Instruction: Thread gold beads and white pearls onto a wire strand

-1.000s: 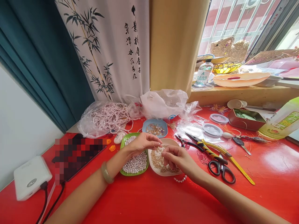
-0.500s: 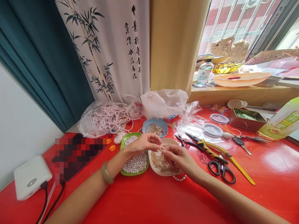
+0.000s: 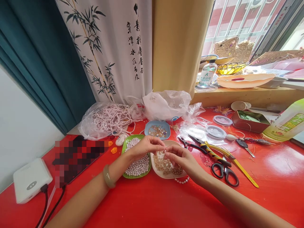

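Above the dishes, the fingertips of my left hand (image 3: 148,147) and my right hand (image 3: 179,155) meet in a pinch. A tiny pale pearl bead (image 3: 165,151) shows between them; any thread there is too fine to make out. Under my left hand is a green dish (image 3: 123,173) of white-lilac pearl beads (image 3: 137,166). A cream dish (image 3: 158,173) of small gold beads (image 3: 163,164) lies beneath my right hand. Below my right wrist a short string of silvery beads (image 3: 182,180) curves out past the dish; whether it joins my fingers is hidden.
A blue dish (image 3: 169,129) of mixed beads stands behind. Pliers (image 3: 211,152), yellow-handled cutters (image 3: 239,167) and black scissors (image 3: 225,174) lie right. Bagged pearl strands (image 3: 111,118) are at back left. A white power bank (image 3: 33,180) sits at far left.
My fingertips have come slightly closer together, and the right fingers have shifted a little around the bead. Other things stay where they were, apart from a slight camera shift.
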Demonstrator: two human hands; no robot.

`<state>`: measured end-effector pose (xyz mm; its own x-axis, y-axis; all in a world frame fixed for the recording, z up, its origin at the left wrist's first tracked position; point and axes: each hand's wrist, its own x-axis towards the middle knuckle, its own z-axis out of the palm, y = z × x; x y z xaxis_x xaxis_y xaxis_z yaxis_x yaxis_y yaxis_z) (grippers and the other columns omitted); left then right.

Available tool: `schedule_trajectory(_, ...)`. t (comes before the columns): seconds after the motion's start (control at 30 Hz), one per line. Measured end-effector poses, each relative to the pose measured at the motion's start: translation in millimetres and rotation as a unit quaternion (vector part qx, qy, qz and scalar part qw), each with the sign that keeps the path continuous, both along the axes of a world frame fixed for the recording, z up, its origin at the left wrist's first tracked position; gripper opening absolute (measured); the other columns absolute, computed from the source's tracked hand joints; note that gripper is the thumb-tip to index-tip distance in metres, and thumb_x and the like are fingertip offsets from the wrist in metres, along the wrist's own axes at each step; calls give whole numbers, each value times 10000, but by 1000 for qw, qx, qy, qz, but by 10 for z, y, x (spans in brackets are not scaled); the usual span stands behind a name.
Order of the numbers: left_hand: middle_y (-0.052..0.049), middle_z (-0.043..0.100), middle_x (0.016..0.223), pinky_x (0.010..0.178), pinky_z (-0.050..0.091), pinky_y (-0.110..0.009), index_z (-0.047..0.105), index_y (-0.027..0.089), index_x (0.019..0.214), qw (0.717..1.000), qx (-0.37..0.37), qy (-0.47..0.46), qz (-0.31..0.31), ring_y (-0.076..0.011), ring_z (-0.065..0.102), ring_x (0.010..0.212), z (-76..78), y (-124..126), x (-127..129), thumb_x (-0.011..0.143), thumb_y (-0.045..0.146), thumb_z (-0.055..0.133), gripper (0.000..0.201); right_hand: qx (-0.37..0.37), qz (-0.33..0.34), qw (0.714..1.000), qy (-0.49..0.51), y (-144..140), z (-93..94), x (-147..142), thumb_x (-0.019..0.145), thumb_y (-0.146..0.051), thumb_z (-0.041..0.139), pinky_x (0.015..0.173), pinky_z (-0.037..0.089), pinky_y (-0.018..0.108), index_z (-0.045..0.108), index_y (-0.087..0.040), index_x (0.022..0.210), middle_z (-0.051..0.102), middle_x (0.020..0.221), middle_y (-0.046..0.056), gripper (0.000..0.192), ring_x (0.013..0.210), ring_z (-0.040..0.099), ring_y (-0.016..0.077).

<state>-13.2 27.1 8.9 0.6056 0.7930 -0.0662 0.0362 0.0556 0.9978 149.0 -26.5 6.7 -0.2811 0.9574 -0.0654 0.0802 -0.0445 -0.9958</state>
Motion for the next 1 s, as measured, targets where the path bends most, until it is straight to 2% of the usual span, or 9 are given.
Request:
schedule_trajectory(0.3,-2,537,614,474,299,-178,622,124,678,999,25,15,-18,-57,417,534,38,-49,21,615,292,639,180,2,6,1000,-17,17,-38,26,666,-394,572,434,239,202,539,-153,634,390,488,-58,246,436,335,58)
schedule_trajectory(0.4,-6,538,632,477,318,-178,614,125,737,999,26,17,-13,-55,423,524,12,-28,22,660,312,591,204,-1,8,1000,-13,19,-43,29,683,-396,559,419,216,201,528,-151,626,379,457,-65,253,408,312,52)
schedule_trajectory(0.47,-15,554,653,500,355,-192,600,128,797,999,27,31,-6,-66,453,532,-24,-1,16,688,321,551,228,-3,10,1000,1,19,-44,29,703,-402,539,409,217,198,517,-152,633,419,463,-58,260,390,317,47)
schedule_trajectory(0.53,-26,577,677,533,385,-215,593,128,811,995,58,82,-8,-87,488,560,-58,20,4,684,302,543,221,-6,8,999,32,22,-50,29,720,-415,519,404,239,196,498,-161,659,494,522,-40,262,381,352,45)
schedule_trajectory(0.63,-35,611,739,582,395,-230,610,141,793,968,152,191,-53,-120,525,635,-67,7,-10,652,245,560,182,-13,-9,997,72,34,-69,34,735,-423,502,394,255,190,468,-175,679,531,574,-35,256,376,391,45)
schedule_trajectory(0.73,-23,618,775,576,376,-216,623,166,797,925,244,264,-122,-138,537,679,-39,-60,7,620,219,587,188,-15,-25,996,89,56,-88,47,743,-417,504,385,245,183,459,-168,635,501,537,-46,276,371,374,36)
schedule_trajectory(0.83,-7,612,717,527,335,-209,634,185,758,880,321,318,-145,-136,529,643,-40,-127,39,598,219,611,165,-11,-49,993,110,80,-102,60,736,-403,528,403,274,178,463,-159,609,495,530,-43,283,395,375,34)
schedule_trajectory(0.9,0,611,680,509,311,-209,640,195,717,862,349,340,-142,-131,524,621,-72,-151,51,609,216,603,116,-14,-71,989,127,92,-110,65,723,-399,549,434,314,178,476,-159,635,516,561,-33,265,435,410,43)
schedule_trajectory(1.0,15,612,650,502,295,-206,640,210,690,853,357,349,-151,-119,520,599,-126,-155,43,629,203,584,84,-25,-81,986,143,101,-120,66,708,-406,564,481,366,189,492,-163,673,552,624,-13,256,492,462,62)
